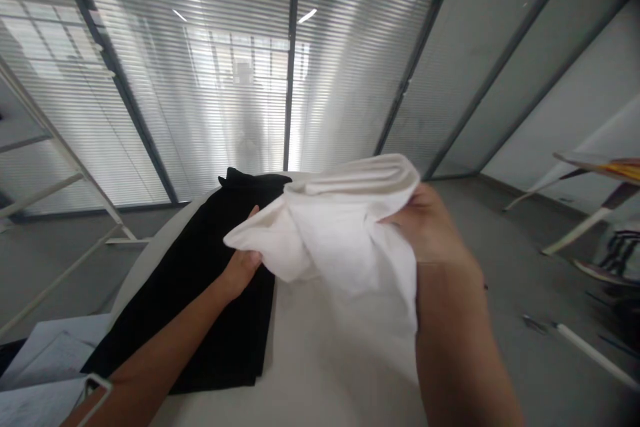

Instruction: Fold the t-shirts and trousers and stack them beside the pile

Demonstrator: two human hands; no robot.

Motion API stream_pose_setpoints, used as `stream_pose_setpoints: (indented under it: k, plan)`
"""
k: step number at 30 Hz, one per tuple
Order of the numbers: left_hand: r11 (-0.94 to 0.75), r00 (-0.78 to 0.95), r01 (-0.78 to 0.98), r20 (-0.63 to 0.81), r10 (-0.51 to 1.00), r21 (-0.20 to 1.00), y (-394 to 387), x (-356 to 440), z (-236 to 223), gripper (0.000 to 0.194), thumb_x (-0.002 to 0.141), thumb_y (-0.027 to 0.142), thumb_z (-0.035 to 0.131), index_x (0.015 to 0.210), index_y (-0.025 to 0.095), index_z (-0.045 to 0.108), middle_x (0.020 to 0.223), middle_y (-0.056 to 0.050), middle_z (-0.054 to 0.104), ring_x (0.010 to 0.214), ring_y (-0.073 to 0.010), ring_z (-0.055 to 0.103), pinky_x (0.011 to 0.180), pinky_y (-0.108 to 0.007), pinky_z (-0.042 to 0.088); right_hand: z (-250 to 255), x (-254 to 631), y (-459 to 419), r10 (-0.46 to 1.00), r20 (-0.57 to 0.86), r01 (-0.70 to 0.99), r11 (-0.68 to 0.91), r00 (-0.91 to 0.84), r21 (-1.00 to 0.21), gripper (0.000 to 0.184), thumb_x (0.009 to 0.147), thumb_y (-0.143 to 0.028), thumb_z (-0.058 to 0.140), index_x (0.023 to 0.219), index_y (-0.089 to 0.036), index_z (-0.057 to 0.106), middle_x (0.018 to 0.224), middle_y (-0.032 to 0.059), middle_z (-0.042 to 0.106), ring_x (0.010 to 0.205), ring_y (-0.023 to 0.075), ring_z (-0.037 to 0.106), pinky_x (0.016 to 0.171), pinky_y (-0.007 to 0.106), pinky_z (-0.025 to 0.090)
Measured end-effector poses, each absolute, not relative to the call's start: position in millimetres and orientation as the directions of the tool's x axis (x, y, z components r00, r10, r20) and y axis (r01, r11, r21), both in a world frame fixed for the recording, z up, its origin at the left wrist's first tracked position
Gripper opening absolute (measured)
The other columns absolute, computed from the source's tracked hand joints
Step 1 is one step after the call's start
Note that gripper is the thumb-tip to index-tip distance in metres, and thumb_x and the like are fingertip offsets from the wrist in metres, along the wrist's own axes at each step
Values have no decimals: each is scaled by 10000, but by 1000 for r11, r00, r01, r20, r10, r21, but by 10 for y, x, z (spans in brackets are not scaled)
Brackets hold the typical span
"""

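A folded white cloth (345, 227), possibly a garment, is held up in the air, with its loose part hanging toward me. My left hand (243, 267) grips its pointed left corner, thumb in front and fingers partly hidden behind. At the right end of the thick fold, my right hand (425, 217) is closed on the cloth; some of its fingers are covered. Beneath and to the left lies a flat, folded black garment (200, 300), perhaps trousers. It rests on a white-covered surface (305, 360) with a rounded edge, and my left forearm passes over it.
Papers (55, 353) lie at lower left, beside a white metal frame (75, 167). A glass partition with blinds (245, 107) stands ahead. Toward the right are a table (595, 167) with something yellow on it, a white pole (590, 350) on the floor and a striped bag (623, 253).
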State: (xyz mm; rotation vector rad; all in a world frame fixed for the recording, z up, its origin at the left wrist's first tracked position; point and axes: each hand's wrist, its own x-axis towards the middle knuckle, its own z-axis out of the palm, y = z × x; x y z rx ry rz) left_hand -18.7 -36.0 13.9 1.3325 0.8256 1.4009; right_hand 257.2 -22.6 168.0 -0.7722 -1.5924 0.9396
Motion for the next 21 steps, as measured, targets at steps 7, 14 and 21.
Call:
stream_pose_setpoints:
  k: [7, 14, 21]
  plan:
    - [-94, 107, -341, 137, 985, 935, -501, -15, 115, 760, 670, 583, 745, 1291, 179, 573, 1166, -126, 687, 1246, -354, 530, 1043, -508, 432, 1128, 2010, 263, 976, 199, 114, 209, -91, -971, 462, 606, -198, 524, 1055, -185, 634, 746, -28, 642, 667, 176, 576, 621, 284, 460]
    - [-106, -205, -255, 54, 977, 961, -416, 75, 122, 700, 736, 299, 763, 1371, 180, 494, 1242, -127, 651, 1188, -309, 590, 1037, -516, 447, 913, 1746, 201, 821, 531, 380, 568, -208, -730, 587, 727, -153, 536, 1304, -213, 448, 1257, 90, 544, 1166, 249, 503, 1042, 449, 393]
    - [-306, -438, -250, 174, 882, 919, -518, 19, 491, 655, 705, 250, 788, 1313, 205, 551, 1279, -92, 635, 1173, -272, 604, 1055, -472, 450, 895, 1718, 13, 885, 373, 492, 465, -278, -737, 759, 820, -408, 634, 1469, -254, 271, 1412, 143, 379, 1286, 280, 432, 1073, 519, 371]
